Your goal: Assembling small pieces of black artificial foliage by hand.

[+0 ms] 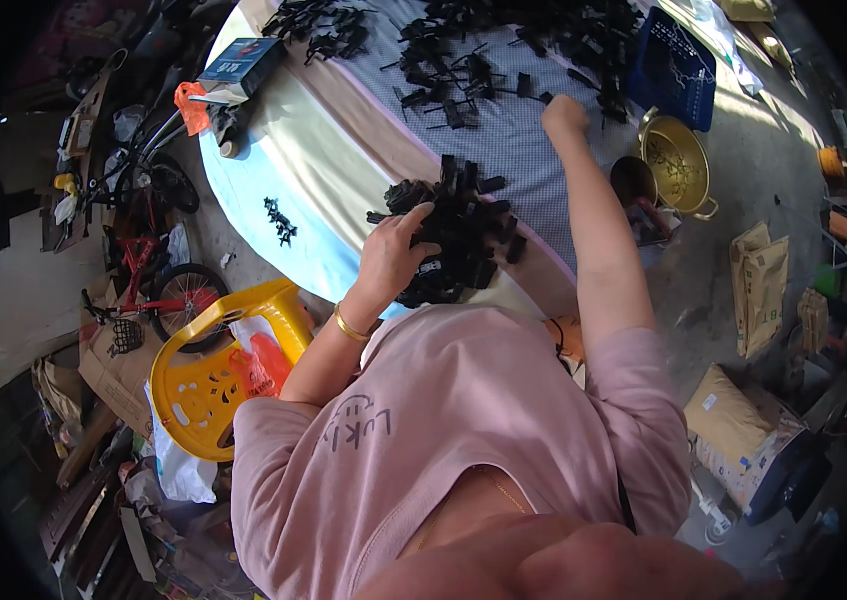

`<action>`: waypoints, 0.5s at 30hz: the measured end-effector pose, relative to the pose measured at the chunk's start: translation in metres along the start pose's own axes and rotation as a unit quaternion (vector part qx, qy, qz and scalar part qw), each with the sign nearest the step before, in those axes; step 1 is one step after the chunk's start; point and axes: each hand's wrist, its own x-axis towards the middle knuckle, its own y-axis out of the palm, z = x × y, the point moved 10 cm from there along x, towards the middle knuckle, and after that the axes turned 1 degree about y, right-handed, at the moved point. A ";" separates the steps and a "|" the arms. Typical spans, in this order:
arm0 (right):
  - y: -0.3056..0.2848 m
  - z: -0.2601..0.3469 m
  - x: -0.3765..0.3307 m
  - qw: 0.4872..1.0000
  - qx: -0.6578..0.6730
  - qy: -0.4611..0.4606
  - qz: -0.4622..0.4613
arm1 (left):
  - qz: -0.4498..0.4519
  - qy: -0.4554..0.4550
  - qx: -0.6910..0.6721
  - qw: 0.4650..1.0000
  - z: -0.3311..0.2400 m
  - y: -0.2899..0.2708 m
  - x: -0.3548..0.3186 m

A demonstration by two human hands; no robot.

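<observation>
My left hand lies on the left side of a near heap of black plastic parts, close to my body. Its thumb and forefinger are spread apart, and no part shows clasped between them. With the arm stretched forward, my right hand is at the near edge of a wide far spread of black parts, some with thin pins or leads. Its fingers are curled in, and anything in them is hidden. A small cluster of dark bits lies on the pale blue cloth at the left.
A striped cloth covers the table. At its left edge stands a blue box. On the right are a blue basket and a gold-coloured pot with small pieces inside. A yellow chair and red bicycle stand left.
</observation>
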 end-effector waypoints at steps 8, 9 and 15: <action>0.003 0.072 -0.132 0.915 0.325 -0.193 0.140 | -0.081 0.094 -0.137 0.983 -0.032 -0.028 0.022; 0.009 0.078 -0.160 0.843 0.461 -0.151 0.231 | -0.043 0.099 -0.163 0.981 -0.034 -0.023 0.027; 0.002 0.096 -0.248 0.714 0.602 -0.111 0.340 | 0.098 0.070 -0.479 0.869 -0.029 0.014 0.025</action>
